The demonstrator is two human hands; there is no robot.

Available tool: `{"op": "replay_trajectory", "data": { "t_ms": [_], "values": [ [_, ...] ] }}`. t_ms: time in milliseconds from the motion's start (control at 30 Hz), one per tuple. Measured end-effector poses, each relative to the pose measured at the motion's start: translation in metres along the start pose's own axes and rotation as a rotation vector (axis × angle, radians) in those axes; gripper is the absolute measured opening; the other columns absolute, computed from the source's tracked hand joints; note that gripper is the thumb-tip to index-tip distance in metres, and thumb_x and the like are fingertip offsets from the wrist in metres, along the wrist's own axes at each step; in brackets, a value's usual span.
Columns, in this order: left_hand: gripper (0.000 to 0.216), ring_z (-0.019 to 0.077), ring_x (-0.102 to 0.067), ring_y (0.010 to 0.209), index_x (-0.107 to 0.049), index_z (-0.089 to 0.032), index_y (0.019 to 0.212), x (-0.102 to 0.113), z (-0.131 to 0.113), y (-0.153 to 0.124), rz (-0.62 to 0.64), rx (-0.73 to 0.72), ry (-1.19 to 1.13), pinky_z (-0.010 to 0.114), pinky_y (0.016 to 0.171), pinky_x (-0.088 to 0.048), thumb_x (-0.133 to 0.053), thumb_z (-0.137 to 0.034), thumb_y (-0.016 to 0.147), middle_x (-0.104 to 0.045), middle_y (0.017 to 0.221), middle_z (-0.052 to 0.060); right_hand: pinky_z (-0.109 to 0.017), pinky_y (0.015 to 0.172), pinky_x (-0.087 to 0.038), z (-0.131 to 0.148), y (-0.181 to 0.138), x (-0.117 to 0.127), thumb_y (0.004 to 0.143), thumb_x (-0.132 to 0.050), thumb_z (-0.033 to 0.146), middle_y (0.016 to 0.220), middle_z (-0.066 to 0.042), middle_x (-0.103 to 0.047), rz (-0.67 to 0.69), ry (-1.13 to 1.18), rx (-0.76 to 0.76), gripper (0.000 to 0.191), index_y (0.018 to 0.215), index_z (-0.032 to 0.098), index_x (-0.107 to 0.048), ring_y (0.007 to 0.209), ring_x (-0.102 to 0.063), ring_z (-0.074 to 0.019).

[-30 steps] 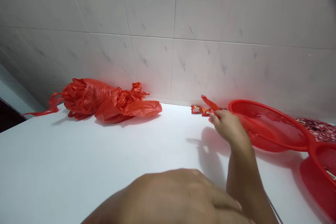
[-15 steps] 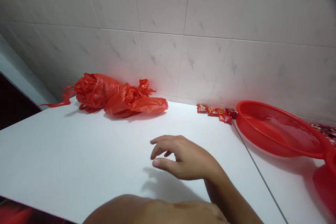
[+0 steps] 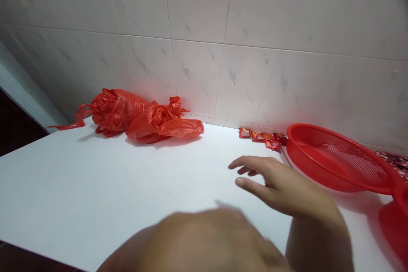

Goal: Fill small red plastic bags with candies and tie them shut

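My right hand (image 3: 270, 182) hovers over the white table (image 3: 95, 191), open, thumb apart from its bent fingers, with nothing in it. Nearest to it are several small red packets (image 3: 258, 136) lying along the wall, and it touches none of them. My left hand (image 3: 210, 238) is close to the camera at the bottom of the view. It is smeared by motion, and its fingers cannot be made out.
Red plastic bags (image 3: 119, 110), bunched up, lie against the tiled wall (image 3: 197, 68) at the back left. A red plastic colander (image 3: 338, 157) stands at the right, with another red container (image 3: 395, 225) nearer. Patterned cloth (image 3: 395, 161) shows behind the colander.
My right hand has moved to the right, nearer the colander. My left hand has come further up into view. The bags, packets and colander stay in place.
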State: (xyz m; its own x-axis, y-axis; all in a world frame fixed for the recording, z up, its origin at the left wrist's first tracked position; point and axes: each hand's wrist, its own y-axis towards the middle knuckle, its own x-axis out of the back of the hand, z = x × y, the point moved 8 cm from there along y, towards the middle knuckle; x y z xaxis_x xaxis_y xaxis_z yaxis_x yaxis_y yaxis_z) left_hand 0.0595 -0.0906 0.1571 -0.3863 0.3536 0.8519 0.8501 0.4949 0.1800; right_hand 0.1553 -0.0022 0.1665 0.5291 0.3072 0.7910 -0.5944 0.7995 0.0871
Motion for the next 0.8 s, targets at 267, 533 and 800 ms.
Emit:
{"op": "replay_trajectory", "data": {
  "t_ms": [267, 533, 800],
  "values": [
    [0.023, 0.0352, -0.061, 0.13, -0.064, -0.019, 0.112, 0.125, 0.248, -0.07, -1.06, 1.114, 0.302, 0.044, 0.1, -0.053, -0.068, -0.031, 0.093, -0.056, 0.152, 0.017, -0.042, 0.079, -0.066, -0.044, -0.06, 0.067, 0.099, -0.06, 0.061, 0.127, -0.01, -0.076, -0.346, -0.06, -0.088, 0.041, 0.125, 0.033, -0.075, 0.107, -0.076, -0.0322],
    [0.068, 0.0292, -0.071, 0.109, -0.027, -0.018, 0.162, 0.056, 0.313, -0.091, -1.077, 1.188, 0.336, 0.039, 0.094, -0.052, -0.055, -0.026, 0.1, -0.073, 0.111, 0.011, -0.044, 0.078, -0.067, -0.045, -0.065, 0.074, 0.098, -0.06, 0.062, 0.125, -0.01, -0.077, -0.372, -0.047, -0.082, 0.042, 0.124, 0.032, -0.075, 0.107, -0.076, -0.0328],
    [0.074, 0.0399, -0.074, 0.099, -0.034, -0.022, 0.162, 0.055, 0.348, -0.098, -0.937, 1.311, 0.28, 0.05, 0.087, -0.052, -0.064, -0.038, 0.096, -0.078, 0.102, 0.018, -0.048, 0.087, -0.065, -0.041, -0.061, 0.065, 0.099, -0.061, 0.06, 0.129, -0.01, -0.074, -0.32, -0.006, -0.107, 0.039, 0.126, 0.034, -0.073, 0.111, -0.073, -0.0318]
  ]
}}
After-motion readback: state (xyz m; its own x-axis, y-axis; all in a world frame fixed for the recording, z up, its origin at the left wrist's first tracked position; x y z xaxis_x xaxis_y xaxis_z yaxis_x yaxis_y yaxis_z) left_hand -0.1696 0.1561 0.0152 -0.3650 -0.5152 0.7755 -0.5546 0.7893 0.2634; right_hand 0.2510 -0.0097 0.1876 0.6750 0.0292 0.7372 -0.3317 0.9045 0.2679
